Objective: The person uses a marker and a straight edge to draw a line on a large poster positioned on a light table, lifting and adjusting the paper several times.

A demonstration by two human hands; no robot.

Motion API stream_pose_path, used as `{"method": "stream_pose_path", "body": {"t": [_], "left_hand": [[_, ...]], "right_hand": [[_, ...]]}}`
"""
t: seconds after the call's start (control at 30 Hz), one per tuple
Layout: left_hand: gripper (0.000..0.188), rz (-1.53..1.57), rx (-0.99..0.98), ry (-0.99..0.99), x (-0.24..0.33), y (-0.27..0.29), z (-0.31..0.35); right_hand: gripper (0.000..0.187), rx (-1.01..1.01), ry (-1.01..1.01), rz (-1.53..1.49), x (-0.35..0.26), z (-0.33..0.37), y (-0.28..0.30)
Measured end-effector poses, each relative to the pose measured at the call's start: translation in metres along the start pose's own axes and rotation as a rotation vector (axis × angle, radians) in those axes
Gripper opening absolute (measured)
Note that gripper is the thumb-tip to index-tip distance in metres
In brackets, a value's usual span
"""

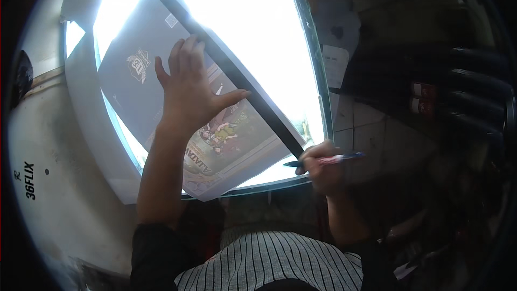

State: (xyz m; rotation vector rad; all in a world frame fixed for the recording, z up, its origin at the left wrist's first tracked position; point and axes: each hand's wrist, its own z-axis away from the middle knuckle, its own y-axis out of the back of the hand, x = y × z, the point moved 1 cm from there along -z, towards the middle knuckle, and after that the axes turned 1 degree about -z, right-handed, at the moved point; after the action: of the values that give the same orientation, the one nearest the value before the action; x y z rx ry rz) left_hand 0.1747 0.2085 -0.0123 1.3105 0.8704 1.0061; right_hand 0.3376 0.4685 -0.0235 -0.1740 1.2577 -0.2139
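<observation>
Printed sheet point(148, 94) lies slanted on the brightly lit surface point(258, 21), near corner at the edge. Left hand point(186, 89), fingers spread, rests flat on it, gripping nothing; uneven pressure could let the sheet pivot. Black strip point(231, 72) runs diagonally along its right side. Right hand point(323, 170), fingers closed around a pen point(344, 158), is blurred; a slip could mark the print.

sheet point(142, 91): muted grey, greenish artwork point(229, 129) | band point(229, 68) along sheet's upper-right side: black | worktop point(258, 16) under sheet: glaring white | pen point(341, 158) right of sheet: blue, red | garment point(272, 261) below sheet: grey, black-striped
</observation>
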Motion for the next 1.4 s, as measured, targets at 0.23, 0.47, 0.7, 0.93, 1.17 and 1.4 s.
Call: {"method": "stream_pose_path", "body": {"t": [0.23, 0.47, 0.7, 0.93, 1.17, 1.4], "left_hand": [[0.119, 0.014, -0.018, 0.008, 0.007, -0.005, 0.000], [0.120, 0.018, -0.050, 0.054, 0.002, -0.004, 0.003], [0.119, 0.026, -0.011, 0.041, 0.007, -0.008, 0.002], [0.120, 0.070, 0.021, 0.063, -0.001, -0.006, 0.008], [0.118, 0.095, -0.101, 0.100, 0.002, 0.000, 0.006], [0.116, 0.104, -0.149, 0.107, 0.007, 0.005, 0.001]], "right_hand": [[0.014, 0.019, 0.500, 0.687, -0.009, -0.027, 0.028], [0.012, -0.028, 0.490, 0.750, -0.006, -0.028, 0.021], [0.013, -0.075, 0.609, 0.784, -0.020, -0.075, -0.003], [0.015, -0.083, 0.518, 0.800, -0.019, -0.069, -0.009], [0.014, -0.219, 0.678, 0.950, -0.035, -0.190, -0.083], [0.024, -0.150, 0.981, 0.799, -0.092, -0.357, -0.206]]}}
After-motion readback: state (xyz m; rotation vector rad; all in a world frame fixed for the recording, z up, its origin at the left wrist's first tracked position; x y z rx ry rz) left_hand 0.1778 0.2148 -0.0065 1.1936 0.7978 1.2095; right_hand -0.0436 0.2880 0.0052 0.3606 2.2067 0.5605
